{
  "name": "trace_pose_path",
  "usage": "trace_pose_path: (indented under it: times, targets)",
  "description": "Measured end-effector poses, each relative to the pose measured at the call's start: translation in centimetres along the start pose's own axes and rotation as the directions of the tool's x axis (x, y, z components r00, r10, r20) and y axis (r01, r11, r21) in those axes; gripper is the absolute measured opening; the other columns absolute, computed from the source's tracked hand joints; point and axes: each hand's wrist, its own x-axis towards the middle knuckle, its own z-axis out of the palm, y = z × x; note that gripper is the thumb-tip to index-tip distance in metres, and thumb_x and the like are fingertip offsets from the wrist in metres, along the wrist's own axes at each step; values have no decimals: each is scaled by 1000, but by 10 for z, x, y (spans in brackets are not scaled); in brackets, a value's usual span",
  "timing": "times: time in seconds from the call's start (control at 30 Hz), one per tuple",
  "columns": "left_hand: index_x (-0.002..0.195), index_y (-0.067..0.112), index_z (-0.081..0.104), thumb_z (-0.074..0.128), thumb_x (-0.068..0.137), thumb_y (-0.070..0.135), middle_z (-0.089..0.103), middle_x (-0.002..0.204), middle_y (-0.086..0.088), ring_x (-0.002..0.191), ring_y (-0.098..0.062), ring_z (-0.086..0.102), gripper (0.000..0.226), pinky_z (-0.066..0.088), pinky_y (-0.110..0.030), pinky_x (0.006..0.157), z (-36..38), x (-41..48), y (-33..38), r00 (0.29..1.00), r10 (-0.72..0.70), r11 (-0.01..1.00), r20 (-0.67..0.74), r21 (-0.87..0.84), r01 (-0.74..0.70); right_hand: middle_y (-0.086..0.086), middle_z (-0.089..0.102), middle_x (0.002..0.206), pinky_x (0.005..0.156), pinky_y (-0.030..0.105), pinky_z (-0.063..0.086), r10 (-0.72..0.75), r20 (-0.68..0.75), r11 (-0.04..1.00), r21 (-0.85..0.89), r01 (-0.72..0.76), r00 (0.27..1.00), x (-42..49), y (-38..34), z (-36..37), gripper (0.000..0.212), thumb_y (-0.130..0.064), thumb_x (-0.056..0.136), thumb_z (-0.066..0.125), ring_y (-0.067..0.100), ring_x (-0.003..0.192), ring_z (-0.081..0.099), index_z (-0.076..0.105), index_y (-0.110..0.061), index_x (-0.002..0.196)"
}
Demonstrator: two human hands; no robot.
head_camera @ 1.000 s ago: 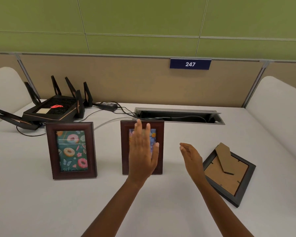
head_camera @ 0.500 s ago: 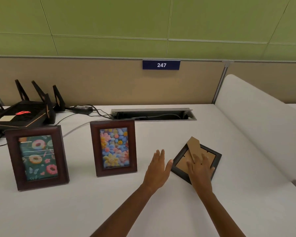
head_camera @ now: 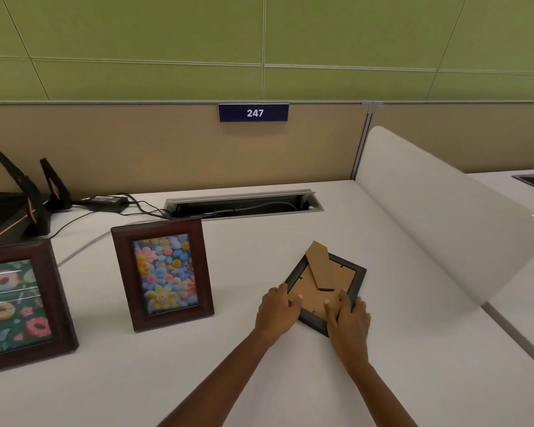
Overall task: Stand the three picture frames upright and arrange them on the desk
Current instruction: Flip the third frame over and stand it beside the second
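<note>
At my two o'clock on the smooth white desk (head_camera: 290,380), the black frame (head_camera: 356,280) lies face down, its brown cardboard back and pointed stand showing. My left hand (head_camera: 276,314) and right hand (head_camera: 349,322) rest curled on its near corner edges. Two glossy dark wooden frames (head_camera: 162,274) (head_camera: 23,306) stand upright at nine o'clock.

White desk (head_camera: 259,380): 2 frames upright (head_camera: 162,274) (head_camera: 22,306), 1 face-down (head_camera: 326,285), router (head_camera: 13,211).

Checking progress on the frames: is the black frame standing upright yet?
No, the black frame lies face down on the desk, its cardboard back up, with the left hand and right hand on its near edges.
</note>
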Motion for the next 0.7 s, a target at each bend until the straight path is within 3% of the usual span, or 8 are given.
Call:
trace_pose_path:
  times: [0.3,0.33,0.4,0.43,0.5,0.57,0.63,0.7]
  targets:
    - [134,10,36,50,90,29,40,140,-13,129,-29,39,49,39,-42,107,-8,12,11,980,-179,937,91,-288,198,18,24,150,115,48,14,108,-37,902,423,-82,993,2,-3,-3,41,-32,97,31,31,141,14,42,-13,131]
    - [126,9,44,49,91,26,47,132,-11,123,-28,43,40,40,-39,103,-10,13,10,975,-200,922,99,-319,221,18,27,149,115,48,16,112,-34,888,452,-85,993,2,-3,-5,43,-33,96,30,32,140,18,42,-11,131]
    - [84,13,55,47,91,19,53,89,-7,92,-24,49,12,39,-31,83,-13,12,10,970,-218,895,108,-374,242,19,36,143,114,49,24,117,-34,848,524,-82,993,2,-4,-10,52,-41,92,27,32,134,29,43,-8,129]
    - [74,11,52,46,91,15,48,79,-8,81,-22,45,18,35,-30,77,-13,13,9,970,-218,887,106,-393,242,19,40,140,113,47,28,126,-34,825,559,-86,991,2,-4,-13,55,-43,91,26,32,131,34,43,-7,129]
    - [98,3,60,44,92,9,55,95,-14,90,-25,51,18,40,-31,80,-15,13,9,971,-194,855,143,-460,239,17,42,139,109,45,30,158,-3,783,610,-123,987,6,-1,-20,50,-40,94,27,32,129,38,41,-10,131]
    - [125,2,49,43,93,7,55,118,-16,106,-26,51,33,47,-31,80,-17,11,11,964,-198,785,179,-559,265,15,46,136,106,46,34,191,71,726,661,-189,979,12,2,-29,47,-40,96,27,33,125,43,43,-13,131]
    - [126,4,46,43,93,5,55,110,-15,94,-23,50,33,45,-25,60,-20,9,15,953,-201,673,227,-676,302,15,54,124,98,43,41,183,133,628,747,-220,974,18,2,-40,43,-39,96,30,32,112,52,49,-13,124]
    - [112,3,52,43,93,5,53,89,-10,77,-18,50,21,43,-20,48,-25,7,21,946,-182,583,270,-745,325,13,56,116,90,40,45,165,120,577,793,-194,979,22,2,-51,34,-30,95,35,27,101,54,52,-10,117]
